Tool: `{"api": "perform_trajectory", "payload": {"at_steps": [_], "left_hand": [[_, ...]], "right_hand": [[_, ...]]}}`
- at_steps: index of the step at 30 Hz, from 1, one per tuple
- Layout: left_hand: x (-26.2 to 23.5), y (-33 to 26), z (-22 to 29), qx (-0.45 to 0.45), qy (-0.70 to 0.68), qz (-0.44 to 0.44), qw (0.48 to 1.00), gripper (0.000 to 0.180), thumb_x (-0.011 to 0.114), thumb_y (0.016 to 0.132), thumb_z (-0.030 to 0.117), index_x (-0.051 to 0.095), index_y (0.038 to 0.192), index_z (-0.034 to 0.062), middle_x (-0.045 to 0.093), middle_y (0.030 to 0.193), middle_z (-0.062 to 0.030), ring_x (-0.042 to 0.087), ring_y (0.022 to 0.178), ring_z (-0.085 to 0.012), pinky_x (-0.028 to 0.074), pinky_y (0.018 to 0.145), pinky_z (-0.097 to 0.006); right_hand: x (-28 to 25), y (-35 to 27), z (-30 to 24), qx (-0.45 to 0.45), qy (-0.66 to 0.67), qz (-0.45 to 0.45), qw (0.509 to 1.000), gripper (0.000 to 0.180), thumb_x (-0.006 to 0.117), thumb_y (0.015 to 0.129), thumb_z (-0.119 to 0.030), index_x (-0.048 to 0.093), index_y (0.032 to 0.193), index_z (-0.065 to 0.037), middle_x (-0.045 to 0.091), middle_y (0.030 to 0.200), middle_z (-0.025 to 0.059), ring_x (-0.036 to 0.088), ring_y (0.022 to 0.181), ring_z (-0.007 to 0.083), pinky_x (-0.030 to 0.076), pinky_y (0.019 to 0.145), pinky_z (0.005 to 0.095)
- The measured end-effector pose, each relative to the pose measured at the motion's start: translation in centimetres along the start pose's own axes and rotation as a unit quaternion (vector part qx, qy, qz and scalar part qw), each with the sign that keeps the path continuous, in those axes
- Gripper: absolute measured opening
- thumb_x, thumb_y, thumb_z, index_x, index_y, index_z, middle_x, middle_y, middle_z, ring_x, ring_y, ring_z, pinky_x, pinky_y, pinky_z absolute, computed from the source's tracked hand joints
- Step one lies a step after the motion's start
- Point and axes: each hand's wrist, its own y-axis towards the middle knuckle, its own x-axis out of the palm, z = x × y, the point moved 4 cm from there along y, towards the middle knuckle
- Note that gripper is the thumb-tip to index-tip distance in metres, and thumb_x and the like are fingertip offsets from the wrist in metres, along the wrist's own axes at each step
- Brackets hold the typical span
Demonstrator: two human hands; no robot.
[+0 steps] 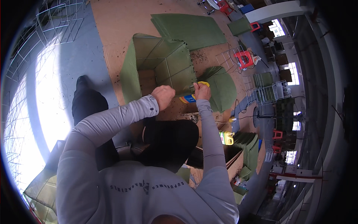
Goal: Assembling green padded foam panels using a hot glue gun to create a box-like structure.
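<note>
In front of my knees stands an open box [181, 63] of green sheet over a wire frame, its inside facing up toward me. My left hand [164, 98] is closed at the box's near edge, and what its fingers grip, if anything, is hidden. At the near right corner my right hand [202, 92] is closed in a pinch, with a small dark tip at its fingers that I cannot make out. Just beyond and below it shows a yellow and blue container [188, 99], partly covered by the hand.
Green sheets [194, 30] lie stacked beyond the box, with rounded green pieces [222, 89] to its right. A yellow jug [226, 138] stands by my right forearm. Wire frames [266, 91] and a red stool [244, 59] are farther right. Brown board [112, 22] covers the floor.
</note>
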Motion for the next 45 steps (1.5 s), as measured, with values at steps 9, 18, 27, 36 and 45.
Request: {"api": "perform_trajectory", "payload": {"at_steps": [9,18,27,36,45], "left_hand": [[-1.5,-3.5,0.3,0.046,0.196,-0.005,0.98,0.006,0.06,0.071,0.007,0.063,0.072,0.0021,0.058,0.082,-0.016,0.061,0.078,-0.0337,0.05,0.066,-0.042],[-3.0,-4.0,-1.1,0.012,0.13,0.019,0.991,0.012,0.063,0.075,0.01,0.059,0.073,-0.0007,0.057,0.076,-0.0165,0.058,0.07,-0.0373,0.048,0.062,-0.043],[0.0,-1.6,1.7,-0.007,0.088,-0.011,0.996,0.015,0.063,0.076,0.009,0.056,0.07,-0.0018,0.055,0.071,-0.0174,0.056,0.067,-0.0379,0.045,0.061,-0.043],[-8.0,-0.5,0.9,0.053,0.03,0.031,0.998,0.011,0.062,0.081,0.004,0.064,0.09,-0.0029,0.058,0.077,-0.0151,0.059,0.069,-0.0304,0.046,0.063,-0.035],[-9.9,-2.6,-6.4,0.065,0.169,-0.071,0.981,0.035,0.062,0.071,-0.005,0.06,0.105,0.0017,0.057,0.111,-0.0126,0.056,0.103,-0.0315,0.048,0.088,-0.037]], "right_hand": [[8.8,-13.2,11.5,0.233,0.399,-0.003,0.887,0.032,0.056,0.089,-0.029,0.064,0.082,0.001,0.064,0.067,0.0098,0.065,0.056,0.0185,0.049,0.051,0.0297],[37.1,-38.4,12.4,0.445,0.235,-0.334,0.797,0.035,0.06,0.081,-0.034,0.067,0.089,0.0,0.068,0.082,0.0168,0.067,0.078,0.0262,0.052,0.068,0.0352],[42.2,-46.8,7.8,0.525,0.167,-0.361,0.752,0.027,0.062,0.08,-0.019,0.061,0.099,0.001,0.067,0.092,0.0135,0.066,0.08,0.0204,0.052,0.068,0.03],[33.8,-38.7,6.0,0.472,0.476,-0.194,0.717,0.024,0.061,0.081,-0.011,0.058,0.102,-0.001,0.065,0.093,0.0102,0.064,0.081,0.0172,0.052,0.069,0.0284],[19.9,-33.5,7.4,0.38,0.735,-0.004,0.561,0.025,0.06,0.081,-0.003,0.054,0.105,-0.003,0.064,0.094,0.0069,0.062,0.082,0.014,0.051,0.07,0.0269]]}}
